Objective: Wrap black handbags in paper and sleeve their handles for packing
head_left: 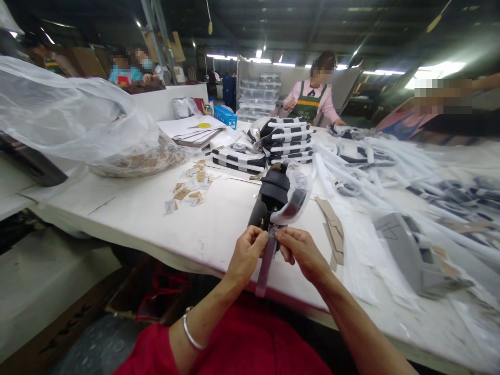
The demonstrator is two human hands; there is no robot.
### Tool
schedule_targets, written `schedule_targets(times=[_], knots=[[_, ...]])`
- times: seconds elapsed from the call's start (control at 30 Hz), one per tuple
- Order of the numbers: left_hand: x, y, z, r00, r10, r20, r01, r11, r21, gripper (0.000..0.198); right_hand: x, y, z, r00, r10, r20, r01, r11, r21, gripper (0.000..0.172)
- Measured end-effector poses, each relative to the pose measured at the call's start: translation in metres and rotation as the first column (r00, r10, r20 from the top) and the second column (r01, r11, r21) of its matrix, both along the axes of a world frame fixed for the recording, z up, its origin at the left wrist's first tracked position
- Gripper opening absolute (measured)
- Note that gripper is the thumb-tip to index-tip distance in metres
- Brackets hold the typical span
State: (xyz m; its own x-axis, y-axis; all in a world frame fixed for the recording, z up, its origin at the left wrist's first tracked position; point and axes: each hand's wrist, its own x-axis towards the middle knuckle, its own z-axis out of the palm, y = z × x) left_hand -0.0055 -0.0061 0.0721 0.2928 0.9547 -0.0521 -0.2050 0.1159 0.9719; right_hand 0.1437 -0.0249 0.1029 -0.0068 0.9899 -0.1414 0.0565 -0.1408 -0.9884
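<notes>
A black handbag (273, 190) lies on the table near its front edge, its curved handle (299, 195) covered in clear plastic wrap. From the bag's near end a translucent, plastic-covered strip (265, 268) hangs down over the table edge. My left hand (250, 247) pinches this strip from the left with thumb and forefinger. Closed from the other side, my right hand (299, 247) grips the top of the strip, very close to my left fingertips. The exact point of contact is partly hidden by the fingers.
Behind the bag stands a stack of wrapped black-and-white bags (289, 138). Small paper tags (191, 190) are scattered left, near a large plastic bag (78, 125). Cardboard strips (332, 229), a grey tape dispenser (410, 255) and white-wrapped straps lie right. Co-workers are beyond.
</notes>
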Motion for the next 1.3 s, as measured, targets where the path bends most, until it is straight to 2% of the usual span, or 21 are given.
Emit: schedule_targets(times=[0.07, 0.17, 0.27, 0.33, 0.43, 0.5, 0.57, 0.6, 0.67, 0.73, 0.77, 0.8, 0.83, 0.87, 0.97, 1.07, 1.17, 1.3], knots=[[0.001, -0.008, -0.004, 0.996, -0.055, 0.077, 0.062, 0.994, -0.095, 0.041, 0.001, 0.000, 0.000, 0.999, 0.023, -0.035, -0.023, 1.000, 0.005, 0.037], [0.004, -0.017, -0.006, 0.982, -0.132, 0.137, 0.152, 0.978, -0.143, 0.041, 0.002, 0.002, -0.005, 0.994, 0.032, -0.107, -0.033, 0.999, -0.007, 0.037], [0.005, -0.019, -0.003, 0.963, -0.148, 0.224, 0.189, 0.967, -0.172, 0.037, 0.004, -0.001, -0.019, 0.989, 0.058, -0.134, -0.071, 0.993, -0.094, 0.038], [0.005, -0.018, -0.002, 0.952, -0.154, 0.263, 0.209, 0.958, -0.197, 0.037, 0.009, -0.008, -0.031, 0.995, 0.055, -0.079, -0.067, 0.984, -0.163, 0.036], [0.002, -0.017, -0.001, 0.952, -0.152, 0.266, 0.216, 0.949, -0.230, 0.038, 0.033, -0.029, -0.039, 0.999, -0.048, 0.025, 0.052, 0.977, -0.208, 0.036], [0.002, -0.016, 0.000, 0.958, -0.138, 0.253, 0.200, 0.950, -0.239, 0.040, 0.064, -0.046, -0.032, 0.974, -0.196, 0.117, 0.215, 0.961, -0.172, 0.040], [0.002, -0.015, 0.001, 0.964, -0.128, 0.232, 0.182, 0.955, -0.233, 0.043, 0.109, -0.066, -0.018, 0.866, -0.426, 0.262, 0.454, 0.890, -0.053, 0.043], [0.002, -0.014, 0.002, 0.970, -0.123, 0.210, 0.170, 0.960, -0.223, 0.045, 0.134, -0.077, -0.010, 0.763, -0.552, 0.337, 0.576, 0.817, 0.034, 0.044], [0.004, -0.010, 0.003, 0.984, -0.108, 0.139, 0.134, 0.972, -0.195, 0.047, 0.185, -0.099, 0.008, 0.503, -0.751, 0.429, 0.747, 0.627, 0.221, 0.045], [0.006, -0.003, 0.003, 0.996, -0.078, 0.050, 0.085, 0.984, -0.153, 0.049, 0.232, -0.121, 0.021, 0.260, -0.828, 0.496, 0.799, 0.473, 0.372, 0.044], [0.008, 0.001, 0.001, 0.998, -0.060, 0.011, 0.061, 0.990, -0.129, 0.049, 0.252, -0.131, 0.025, 0.170, -0.830, 0.531, 0.799, 0.431, 0.419, 0.042], [0.011, 0.005, 0.000, 0.999, -0.041, -0.024, 0.038, 0.993, -0.109, 0.049, 0.270, -0.139, 0.026, 0.126, -0.819, 0.560, 0.802, 0.416, 0.429, 0.039], [0.013, 0.008, -0.002, 0.999, -0.015, -0.051, 0.010, 0.996, -0.090, 0.047, 0.284, -0.145, 0.026, 0.128, -0.804, 0.581, 0.812, 0.421, 0.403, 0.035], [0.016, 0.011, -0.004, 0.998, 0.015, -0.067, -0.020, 0.997, -0.074, 0.045, 0.295, -0.148, 0.023, 0.170, -0.790, 0.589, 0.827, 0.440, 0.350, 0.031], [0.023, 0.015, -0.006, 0.992, 0.108, -0.067, -0.111, 0.993, -0.032, 0.041, 0.314, -0.147, 0.008, 0.392, -0.760, 0.518, 0.832, 0.533, 0.152, 0.027], [0.025, 0.014, -0.006, 0.990, 0.130, -0.059, -0.131, 0.991, -0.013, 0.041, 0.319, -0.137, -0.007, 0.515, -0.739, 0.435, 0.802, 0.595, 0.062, 0.029], [0.022, 0.012, -0.005, 0.994, 0.082, -0.071, -0.084, 0.996, -0.036, 0.044, 0.323, -0.127, -0.014, 0.536, -0.756, 0.376, 0.807, 0.590, 0.036, 0.028], [0.015, 0.006, -0.004, 0.997, 0.074, -0.025, -0.075, 0.994, -0.073, 0.054, 0.328, -0.122, -0.013, 0.503, -0.797, 0.335, 0.824, 0.559, 0.094, 0.021]])
